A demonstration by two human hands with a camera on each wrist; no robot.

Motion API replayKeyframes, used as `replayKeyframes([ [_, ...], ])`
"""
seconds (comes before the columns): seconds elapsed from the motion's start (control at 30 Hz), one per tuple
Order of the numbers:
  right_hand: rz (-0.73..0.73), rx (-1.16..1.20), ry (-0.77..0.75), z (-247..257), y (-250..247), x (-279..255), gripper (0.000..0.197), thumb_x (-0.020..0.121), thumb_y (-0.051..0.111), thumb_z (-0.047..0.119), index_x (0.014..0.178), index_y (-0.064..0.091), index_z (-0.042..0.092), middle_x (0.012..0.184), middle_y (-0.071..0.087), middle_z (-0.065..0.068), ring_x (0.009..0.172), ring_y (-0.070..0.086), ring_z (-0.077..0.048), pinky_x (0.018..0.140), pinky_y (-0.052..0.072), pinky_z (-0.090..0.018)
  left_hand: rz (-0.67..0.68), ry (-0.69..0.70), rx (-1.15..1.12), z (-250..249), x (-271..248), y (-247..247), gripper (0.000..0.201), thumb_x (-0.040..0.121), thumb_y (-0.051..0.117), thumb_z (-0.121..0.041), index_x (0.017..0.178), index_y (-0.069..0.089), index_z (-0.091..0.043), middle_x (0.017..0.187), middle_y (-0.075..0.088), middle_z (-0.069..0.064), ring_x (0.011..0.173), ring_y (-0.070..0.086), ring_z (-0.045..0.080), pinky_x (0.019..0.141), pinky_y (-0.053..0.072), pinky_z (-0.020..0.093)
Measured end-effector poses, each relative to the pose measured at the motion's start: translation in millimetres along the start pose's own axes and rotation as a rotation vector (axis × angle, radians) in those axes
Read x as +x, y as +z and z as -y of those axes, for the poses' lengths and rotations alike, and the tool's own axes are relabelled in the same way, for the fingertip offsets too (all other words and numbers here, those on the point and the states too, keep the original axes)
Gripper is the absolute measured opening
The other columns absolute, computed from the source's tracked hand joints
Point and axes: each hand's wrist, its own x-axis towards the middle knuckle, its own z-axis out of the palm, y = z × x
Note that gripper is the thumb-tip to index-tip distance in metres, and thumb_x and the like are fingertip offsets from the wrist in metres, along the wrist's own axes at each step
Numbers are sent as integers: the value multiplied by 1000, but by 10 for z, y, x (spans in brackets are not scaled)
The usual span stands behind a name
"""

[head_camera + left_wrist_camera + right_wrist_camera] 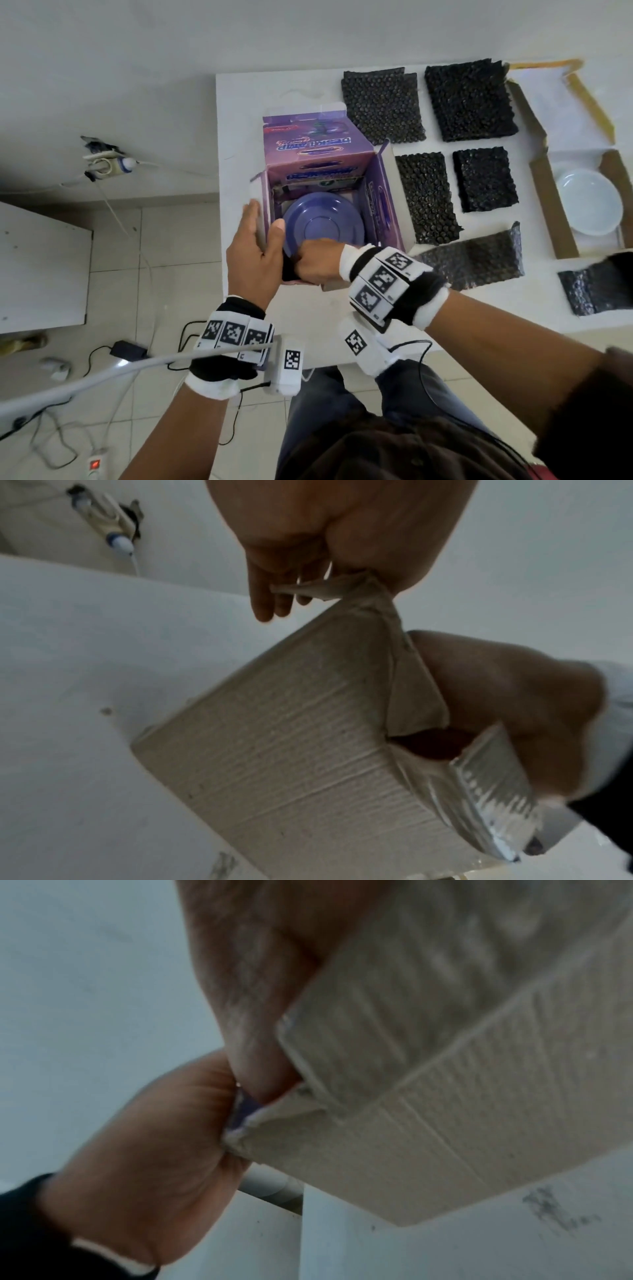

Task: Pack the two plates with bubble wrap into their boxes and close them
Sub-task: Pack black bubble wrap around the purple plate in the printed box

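Seen from above, both hands work at the near-left corner of an open purple printed cardboard box (322,164) standing on a white counter (239,113). The left hand (253,250) clasps the box's left wall, fingers outside, thumb hooked over the rim. The right hand (317,262) is curled over the near edge, fingers hidden inside; what it grips cannot be told.

A round blue plate (325,222) lies in the box, with no wrap visible over it, and the flaps stand open.

To the right, six dark bubble wrap sheets (382,106) lie spread on the counter. Beyond them, a round white plate (589,205) sits in an open brown cardboard box (548,212), also uncovered.

Judging by this, both plates are boxed; the cushioning and the closing of both boxes remain.
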Motion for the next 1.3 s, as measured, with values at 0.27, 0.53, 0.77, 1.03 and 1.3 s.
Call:
replayKeyframes([
  [0.27,-584,427,-316,-431,133,-909,20,88,56,12,102,69,17,97,69,6,88,61,-8,83,44,-14,-190,294,197,-279,-392,36,44,85,55,-39,113,61,-5,142,40,22,135,35,29,109,24,25],
  [0.53,-753,625,-378,-1459,539,-1622,9,84,63,9,89,70,13,70,59,16,59,55,0,61,49,-9,-231,437,101,-876,-1270,735,17,84,61,-23,92,64,-8,93,63,1,87,57,14,81,42,18],
  [0.77,-822,812,-118,-2585,863,-1791,17,80,69,14,71,62,25,67,61,10,65,56,-8,70,48,-22,-7,90,96,-909,-1843,1628,7,84,67,-21,86,62,-16,81,65,-2,73,59,18,66,42,11],
  [1.03,-816,1219,273,-3265,1031,-1540,15,79,71,18,76,56,18,68,60,-3,67,58,-20,54,45,-27,91,-196,335,-526,-1660,2093,39,83,64,-39,111,57,-12,112,59,8,104,57,26,90,47,39],
  [1.3,-833,1483,498,-3477,904,-1228,51,73,76,40,108,58,8,82,67,-6,61,62,-16,51,45,-25,69,-298,641,-381,-1320,2374,67,78,63,-54,126,44,-11,123,51,13,115,48,33,92,36,47],
])
